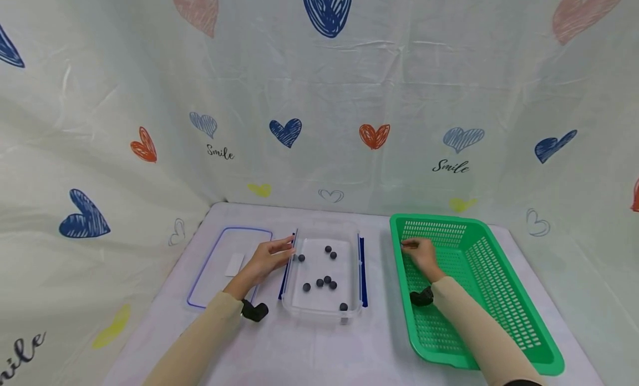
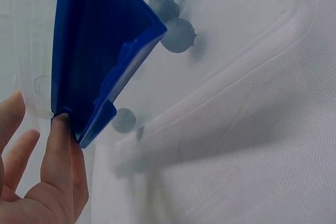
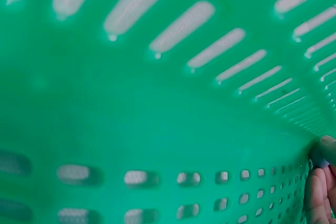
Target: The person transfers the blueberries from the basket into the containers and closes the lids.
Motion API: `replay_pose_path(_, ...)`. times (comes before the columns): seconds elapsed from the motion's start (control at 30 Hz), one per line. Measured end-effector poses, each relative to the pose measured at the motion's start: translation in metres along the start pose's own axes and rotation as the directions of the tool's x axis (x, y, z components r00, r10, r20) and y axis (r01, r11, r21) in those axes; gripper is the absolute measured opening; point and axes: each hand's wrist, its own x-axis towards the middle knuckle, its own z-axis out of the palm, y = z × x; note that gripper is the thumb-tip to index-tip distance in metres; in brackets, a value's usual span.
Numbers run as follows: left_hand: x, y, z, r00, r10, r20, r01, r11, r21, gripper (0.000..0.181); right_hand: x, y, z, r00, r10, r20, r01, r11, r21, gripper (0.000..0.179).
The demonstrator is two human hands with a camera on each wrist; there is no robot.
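Note:
A clear plastic container (image 1: 319,308) with blue side latches (image 2: 100,35) holds several dark blueberries (image 1: 327,279) scattered over its floor. My left hand (image 1: 269,259) holds the container's left wall, with a fingertip against the lower end of the blue latch in the left wrist view. Inside the green basket (image 1: 504,319), my right hand (image 1: 421,255) is down by the left wall. Thumb and fingers pinch a small dark, round blueberry (image 3: 318,155), mostly hidden by the fingers at the edge of the right wrist view.
A clear lid with a blue rim (image 1: 219,236) lies flat on the table left of the container, partly under my left forearm. A small white rectangle (image 1: 234,265) shows on it. Behind the white table cover (image 1: 319,353) hangs a heart-printed curtain (image 1: 324,86).

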Motion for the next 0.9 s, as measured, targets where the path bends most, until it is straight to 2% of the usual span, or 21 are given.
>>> replay_pose_path(0.3, 0.001, 0.000, 0.000, 1.000, 0.000, -0.006, 0.000, 1.000, 0.015, 0.052, -0.001, -0.007, -0.003, 1.000, -0.001, -0.027, -0.001, 0.999, -0.048, 0.020)
replay_pose_path(0.5, 0.000, 0.001, 0.000, 1.000, 0.006, -0.001, -0.006, 1.000, 0.008, 0.052, -0.003, -0.012, -0.009, 0.999, 0.051, -0.002, -0.051, 0.998, 0.026, 0.023)
replay_pose_path(0.9, 0.000, 0.001, 0.000, 1.000, 0.003, -0.005, -0.003, 1.000, 0.022, 0.052, -0.003, -0.020, -0.027, 0.996, 0.086, -0.002, -0.086, 0.993, 0.078, 0.030)
